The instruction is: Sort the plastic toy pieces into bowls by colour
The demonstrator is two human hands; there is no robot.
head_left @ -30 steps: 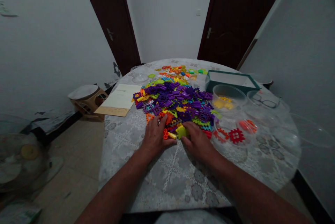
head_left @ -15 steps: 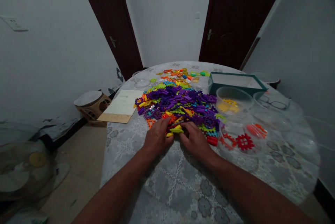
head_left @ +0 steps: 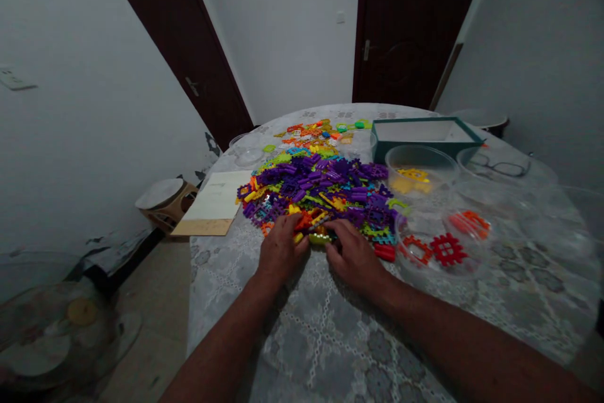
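A heap of toothed plastic building pieces [head_left: 325, 176], mostly purple, lies on the table. At its near edge, my left hand [head_left: 282, 244] curls its fingers around orange and yellow pieces, thumb toward the middle. Opposite it, my right hand [head_left: 353, 253] is bent inward, fingertips and thumb against the pieces between both hands. A yellow-green piece [head_left: 319, 239] shows in that gap, below an orange piece [head_left: 306, 220]. My fingers partly hide what they grip. A red piece [head_left: 385, 253] lies just right of my right hand.
Right of the heap stand a clear tub [head_left: 419, 154] with yellow pieces, a clear container [head_left: 441, 274] with red and orange gears, a green-edged box [head_left: 425, 132] and eyeglasses [head_left: 507, 168]. Paper [head_left: 219, 195] lies left. Orange pieces [head_left: 306, 132] spread at the back.
The camera view has tilted and shifted slightly. My hands stay at the heap's near edge, and the yellow-green piece between them has turned.
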